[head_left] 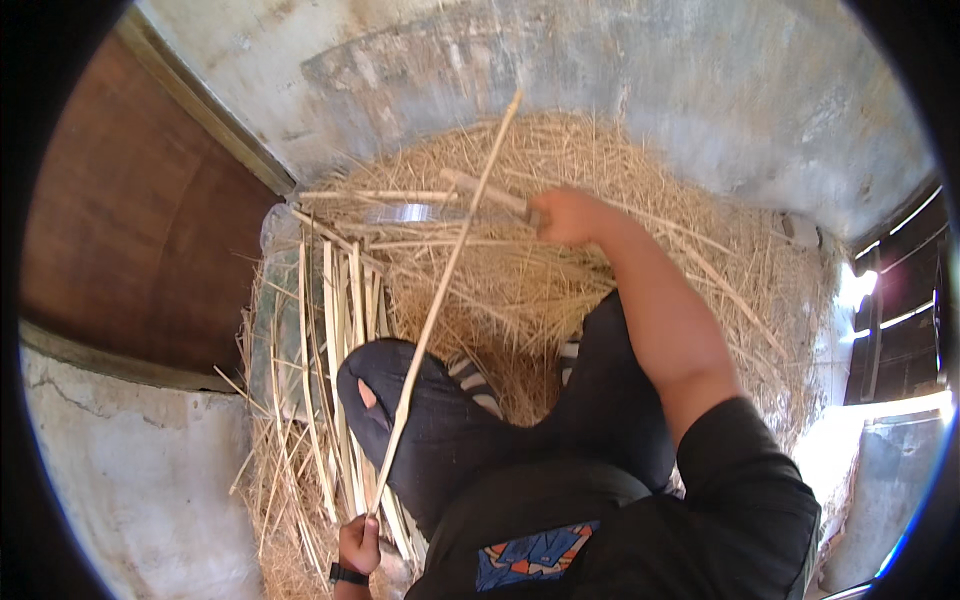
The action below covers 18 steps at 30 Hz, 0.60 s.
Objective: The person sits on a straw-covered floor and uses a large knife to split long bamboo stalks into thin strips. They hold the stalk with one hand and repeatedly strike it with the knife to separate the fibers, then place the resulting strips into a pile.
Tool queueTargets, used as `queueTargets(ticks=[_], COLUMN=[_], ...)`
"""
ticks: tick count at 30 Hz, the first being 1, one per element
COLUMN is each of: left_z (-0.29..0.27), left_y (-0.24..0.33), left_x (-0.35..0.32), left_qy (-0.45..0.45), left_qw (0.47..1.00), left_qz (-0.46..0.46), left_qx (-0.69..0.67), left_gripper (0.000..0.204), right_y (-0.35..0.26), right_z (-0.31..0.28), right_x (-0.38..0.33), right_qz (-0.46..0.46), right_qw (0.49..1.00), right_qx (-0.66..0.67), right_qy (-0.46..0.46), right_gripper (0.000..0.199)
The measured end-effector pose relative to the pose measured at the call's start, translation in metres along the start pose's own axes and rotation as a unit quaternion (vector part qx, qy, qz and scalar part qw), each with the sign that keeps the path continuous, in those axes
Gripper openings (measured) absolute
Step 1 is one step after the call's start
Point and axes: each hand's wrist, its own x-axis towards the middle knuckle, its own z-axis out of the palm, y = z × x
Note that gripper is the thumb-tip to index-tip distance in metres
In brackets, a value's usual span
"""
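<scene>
My left hand, with a dark wristband, is closed round the lower end of a long pale bamboo stick. The stick slants up and to the right across my left knee, its far tip above the straw. My right hand is closed on a short, flat, brownish tool, blurred by motion. This tool reaches left behind or against the stick; whether they touch I cannot tell. Beside my left leg lies a bundle of split bamboo strips.
Dry straw covers the ground around my crossed legs. A stained wall rises ahead, and a brown wooden panel stands at the left. More loose sticks lie on the right. Something shiny lies near the strips.
</scene>
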Motion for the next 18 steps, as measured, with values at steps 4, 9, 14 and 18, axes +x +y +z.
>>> queueTargets(ticks=[4, 9, 14, 18], left_z=[0.006, 0.012, -0.003, -0.004], left_y=[0.006, -0.006, 0.008, -0.001], left_x=[0.0, 0.007, 0.009, 0.007], left_qy=[0.049, 0.092, -0.001, -0.024], left_qw=[0.995, 0.983, 1.0, 0.998], left_qz=[0.041, 0.077, 0.016, -0.011], left_qx=[0.081, 0.136, 0.007, -0.054], left_gripper=[0.045, 0.048, 0.048, 0.047], right_y=[-0.017, 0.011, -0.016, -0.017], right_z=[-0.016, -0.022, 0.004, 0.011], right_x=[-0.022, -0.015, -0.015, -0.008], right_qz=[-0.05, 0.086, -0.094, -0.112], right_qw=[0.997, 0.992, 0.994, 0.992], right_qx=[-0.061, 0.019, -0.028, 0.036], right_qy=[0.019, 0.085, -0.045, -0.043], right_gripper=[0.024, 0.024, 0.043, 0.039])
